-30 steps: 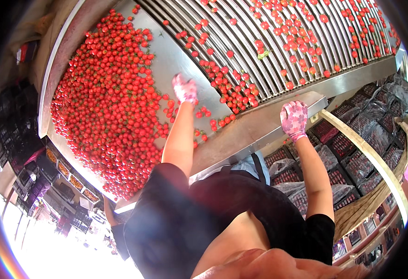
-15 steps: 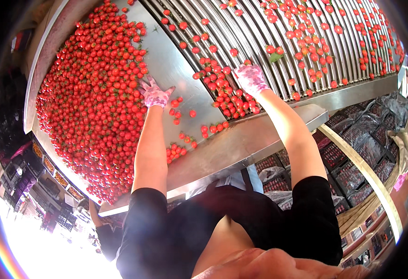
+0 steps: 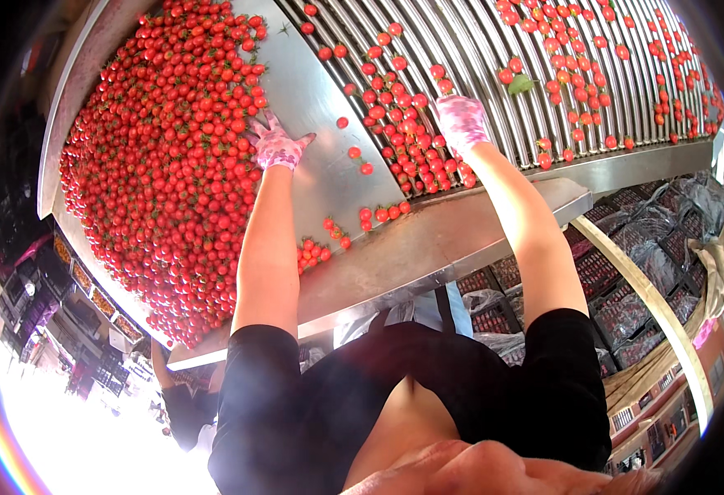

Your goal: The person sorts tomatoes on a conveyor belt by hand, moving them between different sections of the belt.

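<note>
A big heap of small red cherry tomatoes [image 3: 172,157] fills the left side of a metal sorting table [image 3: 308,99]. At the heap's right edge, my left hand [image 3: 279,147], in a pink patterned glove, lies with its fingers spread against the tomatoes and grips none. My right hand [image 3: 463,122], gloved alike, is over the metal rollers [image 3: 428,37], just right of a cluster of tomatoes [image 3: 407,136]. Its fingers point down and are mostly hidden, so their hold is unclear. Between my hands, a few loose tomatoes [image 3: 354,153] sit on the bare metal.
A raised metal rim [image 3: 436,239] runs along the table's near side. More tomatoes [image 3: 576,78] and a green leaf [image 3: 521,83] ride on the rollers. Below right stand stacked dark crates [image 3: 618,280] partly covered in clear plastic. Another person's arm [image 3: 161,367] shows at lower left.
My right hand has shifted slightly right. Tomatoes and the leaf on the rollers have moved right and away. Loose tomatoes beside my left hand have rolled right, while that hand stays at the heap's edge.
</note>
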A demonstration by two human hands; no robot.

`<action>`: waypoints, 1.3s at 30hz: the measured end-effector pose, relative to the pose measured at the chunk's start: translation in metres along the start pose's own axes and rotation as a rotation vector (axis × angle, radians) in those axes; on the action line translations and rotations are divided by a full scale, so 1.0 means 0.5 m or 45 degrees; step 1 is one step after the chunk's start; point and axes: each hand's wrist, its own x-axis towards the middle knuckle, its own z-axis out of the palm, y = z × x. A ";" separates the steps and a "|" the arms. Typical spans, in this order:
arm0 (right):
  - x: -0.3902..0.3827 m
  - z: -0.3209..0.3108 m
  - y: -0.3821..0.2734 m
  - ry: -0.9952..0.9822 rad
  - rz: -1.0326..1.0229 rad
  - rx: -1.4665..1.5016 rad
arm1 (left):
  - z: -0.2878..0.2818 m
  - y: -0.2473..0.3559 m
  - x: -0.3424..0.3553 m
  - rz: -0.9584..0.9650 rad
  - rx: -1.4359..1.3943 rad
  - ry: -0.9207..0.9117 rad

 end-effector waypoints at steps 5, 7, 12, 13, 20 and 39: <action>-0.151 -0.101 0.075 -0.004 0.448 1.750 | -0.008 -0.003 -0.006 0.005 0.013 0.022; -0.239 -0.133 0.101 0.057 0.533 2.182 | -0.004 -0.003 -0.004 0.011 0.044 0.055; -0.453 -0.125 0.118 0.417 0.598 2.872 | 0.015 0.059 -0.001 0.535 0.090 0.278; -0.479 -0.121 0.116 0.531 0.654 2.933 | 0.014 0.093 -0.017 0.757 -0.036 0.321; -0.559 -0.041 0.064 0.577 0.278 3.633 | -0.022 0.388 -0.042 0.922 -0.301 0.257; -1.012 0.315 0.685 1.055 1.106 2.890 | -0.007 0.412 -0.078 1.436 0.029 0.787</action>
